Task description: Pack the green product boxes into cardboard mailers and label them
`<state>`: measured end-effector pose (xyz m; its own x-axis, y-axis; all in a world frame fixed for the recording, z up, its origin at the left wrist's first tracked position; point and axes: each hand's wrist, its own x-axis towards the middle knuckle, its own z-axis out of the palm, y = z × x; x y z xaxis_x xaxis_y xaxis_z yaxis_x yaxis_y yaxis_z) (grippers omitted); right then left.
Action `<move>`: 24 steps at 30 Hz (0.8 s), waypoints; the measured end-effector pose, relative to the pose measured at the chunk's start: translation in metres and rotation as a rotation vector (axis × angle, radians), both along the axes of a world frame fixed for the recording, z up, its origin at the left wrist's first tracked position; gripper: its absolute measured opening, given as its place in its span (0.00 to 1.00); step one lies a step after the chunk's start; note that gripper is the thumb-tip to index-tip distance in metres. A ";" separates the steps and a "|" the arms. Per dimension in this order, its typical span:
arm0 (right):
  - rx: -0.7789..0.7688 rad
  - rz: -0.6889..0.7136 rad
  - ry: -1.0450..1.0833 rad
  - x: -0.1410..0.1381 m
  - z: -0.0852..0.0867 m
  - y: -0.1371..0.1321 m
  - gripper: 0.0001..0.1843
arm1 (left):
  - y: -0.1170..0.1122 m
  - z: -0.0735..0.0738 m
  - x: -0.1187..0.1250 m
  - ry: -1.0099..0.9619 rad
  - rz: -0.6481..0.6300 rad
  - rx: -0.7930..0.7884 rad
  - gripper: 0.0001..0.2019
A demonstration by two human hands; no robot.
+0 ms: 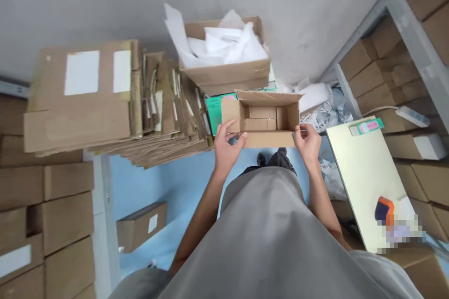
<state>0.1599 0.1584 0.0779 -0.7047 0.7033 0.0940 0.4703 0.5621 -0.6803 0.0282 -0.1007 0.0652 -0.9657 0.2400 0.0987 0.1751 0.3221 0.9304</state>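
The open cardboard carton is in front of my waist, its flaps spread and its mouth facing me. My left grip is partly closed at its near-left corner, thumb on the edge and fingers against the side flap; my right grip pinches the near-right corner. I can't tell whether anything supports its base.

If either pinch slackens, the carton could tilt or drop, since I have it only by its near corners. Uneven pulling might skew the walls or crease a flap, and the floor panels could part if their seams are loose. Swinging left could knock the green box or the flattened cartons.

The carton is plain, matt brown board, straight-walled and oblong, with seams across its floor. Behind it, soft white foam sheets curl out of a larger, sturdier-looking carton.
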 end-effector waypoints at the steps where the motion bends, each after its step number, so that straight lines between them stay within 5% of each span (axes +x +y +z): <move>1: 0.002 0.041 -0.004 -0.014 0.003 -0.006 0.19 | -0.009 0.000 -0.007 0.006 0.042 0.004 0.26; 9: -0.042 0.282 -0.057 -0.111 0.002 -0.034 0.12 | -0.055 -0.008 -0.061 0.003 0.245 -0.013 0.29; 14: -0.108 0.407 -0.049 -0.147 0.006 -0.033 0.13 | -0.070 -0.006 -0.087 -0.032 0.296 -0.083 0.33; 18: -0.106 0.502 -0.115 -0.162 0.027 -0.020 0.19 | -0.074 0.016 -0.102 0.093 0.294 -0.192 0.31; 24: 0.131 0.496 -0.022 -0.219 0.081 0.008 0.20 | -0.056 0.071 -0.136 0.217 0.269 -0.255 0.27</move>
<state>-0.0592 0.1667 0.1588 -0.9535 0.2668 0.1400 0.1387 0.8013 -0.5820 -0.1081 -0.1571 0.1357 -0.9605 0.0251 0.2770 0.2365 0.5980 0.7658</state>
